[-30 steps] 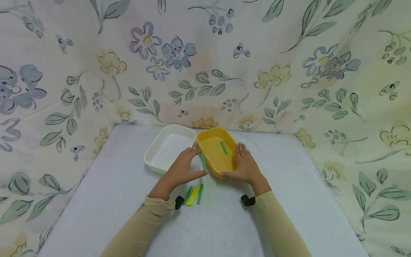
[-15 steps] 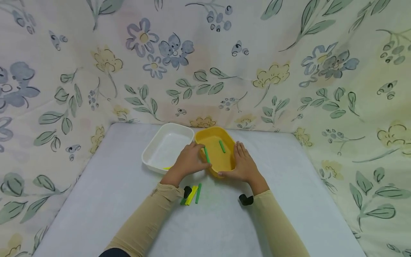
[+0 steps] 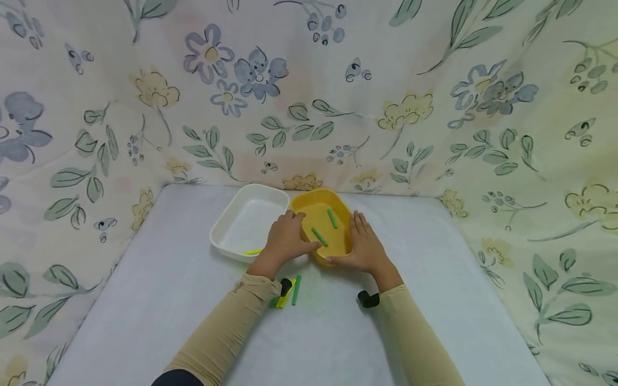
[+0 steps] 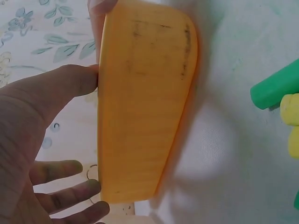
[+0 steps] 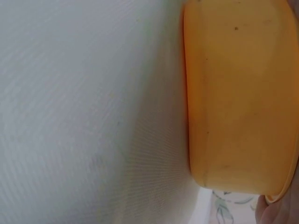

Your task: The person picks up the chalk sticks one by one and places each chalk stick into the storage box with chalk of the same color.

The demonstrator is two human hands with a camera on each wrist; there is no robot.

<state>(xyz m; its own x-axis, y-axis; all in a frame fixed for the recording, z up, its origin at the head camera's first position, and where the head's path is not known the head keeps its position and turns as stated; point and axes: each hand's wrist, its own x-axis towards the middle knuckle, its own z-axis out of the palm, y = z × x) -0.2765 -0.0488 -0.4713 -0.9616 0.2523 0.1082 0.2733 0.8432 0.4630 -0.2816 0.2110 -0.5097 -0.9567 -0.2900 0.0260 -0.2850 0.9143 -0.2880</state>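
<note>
A yellow tray (image 3: 316, 209) stands on the white table with two short green sticks (image 3: 319, 237) lying apart in it. My left hand (image 3: 286, 238) is over the tray's left side, fingers loosely spread and nothing held. In the left wrist view its thumb and a fingertip appear to touch the rim. My right hand (image 3: 368, 246) rests against the tray's right side, fingers straight along the wall and thumb at the front corner. Below the left wrist lie yellow sticks (image 3: 281, 301) and green sticks (image 3: 296, 290), partly hidden by the black wrist camera.
Left of the yellow tray, nearly touching it, stands a white tray (image 3: 227, 225) with a yellow stick (image 3: 252, 252) at its front, partly behind my left hand. A floral cloth (image 3: 309, 80) hangs behind the table and along both sides.
My left hand has moved right over the yellow tray and let go of a green stick, which now lies inside. My right hand has stayed at the tray's right side.
</note>
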